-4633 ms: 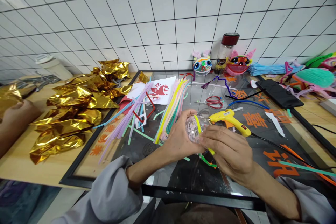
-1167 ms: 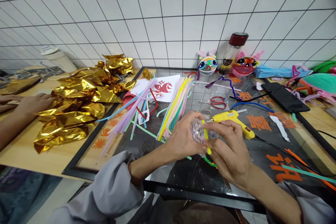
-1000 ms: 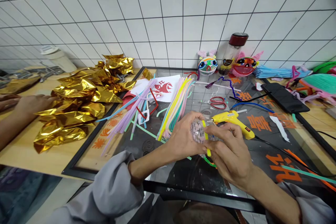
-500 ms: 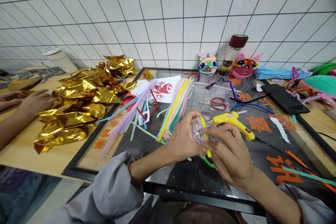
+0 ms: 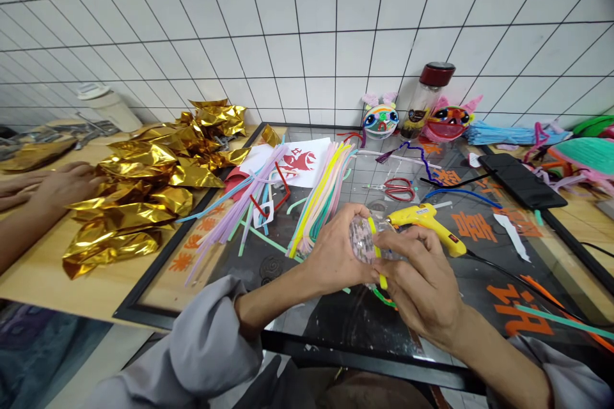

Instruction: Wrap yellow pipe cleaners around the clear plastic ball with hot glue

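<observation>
My left hand [image 5: 336, 246] is wrapped round a clear, rounded plastic container [image 5: 361, 239], its fingers mostly behind it. A yellow pipe cleaner [image 5: 382, 281] runs across the container, with its end sticking out below. With bent fingers, my right hand [image 5: 419, 278] presses the yellow pipe cleaner against the plastic. Just beyond my right fingers lies a yellow hot glue gun [image 5: 429, 223], its nozzle towards the container. A green pipe cleaner [image 5: 384, 299] shows underneath my hands. Red-handled scissors [image 5: 398, 189] lie further back.
Bundled pipe cleaners [image 5: 321, 198] and white paper with a red design [image 5: 300, 163] lie ahead. Gold foil [image 5: 144, 179] is piled left, by a co-worker's hand [image 5: 71, 188]. Behind stand a bottle [image 5: 422, 102] and two decorated animal heads [image 5: 380, 118]. A phone [image 5: 522, 180] lies right.
My hands keep almost the same grip on the container and the yellow pipe cleaner. At the left, the co-worker's hands have shifted slightly closer together.
</observation>
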### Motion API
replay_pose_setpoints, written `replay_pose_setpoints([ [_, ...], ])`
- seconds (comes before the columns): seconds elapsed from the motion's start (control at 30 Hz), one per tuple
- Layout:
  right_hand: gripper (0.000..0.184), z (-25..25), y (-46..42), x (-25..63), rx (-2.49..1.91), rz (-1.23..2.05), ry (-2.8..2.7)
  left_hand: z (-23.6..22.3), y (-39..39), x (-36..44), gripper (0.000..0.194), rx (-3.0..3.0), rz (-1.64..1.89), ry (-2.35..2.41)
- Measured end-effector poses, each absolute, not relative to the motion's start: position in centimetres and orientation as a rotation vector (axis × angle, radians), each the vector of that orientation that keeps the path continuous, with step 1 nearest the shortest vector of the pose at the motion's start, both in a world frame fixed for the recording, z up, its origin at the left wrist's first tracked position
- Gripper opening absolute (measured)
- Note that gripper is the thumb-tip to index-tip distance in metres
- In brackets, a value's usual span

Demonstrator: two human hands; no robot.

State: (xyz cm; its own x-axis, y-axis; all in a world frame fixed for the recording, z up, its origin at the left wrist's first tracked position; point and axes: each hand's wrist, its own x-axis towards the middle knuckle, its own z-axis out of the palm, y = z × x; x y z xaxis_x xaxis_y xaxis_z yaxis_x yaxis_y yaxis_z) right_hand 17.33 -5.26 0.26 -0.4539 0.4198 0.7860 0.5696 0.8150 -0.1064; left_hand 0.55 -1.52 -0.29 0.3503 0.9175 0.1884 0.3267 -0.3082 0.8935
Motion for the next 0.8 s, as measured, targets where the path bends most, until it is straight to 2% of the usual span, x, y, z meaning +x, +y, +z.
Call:
replay_pose_setpoints([
  [0.17, 0.019, 0.22, -5.23, 17.33, -0.713, -0.235, -2.108, -0.58, -1.51, 0.57, 0.085, 1.785, 0.954, 1.078],
  [0.33, 0.018, 0.12, -5.28, 17.44, -0.721, -0.232, -2.129, -0.17, -1.49, 0.49, 0.075, 1.85, 0.91, 1.101],
  [0.8, 0.018, 0.32, -5.24, 17.47, -0.695, -0.258, -2.151, -0.45, -1.49, 0.35, 0.071, 1.85, 0.98, 1.053],
])
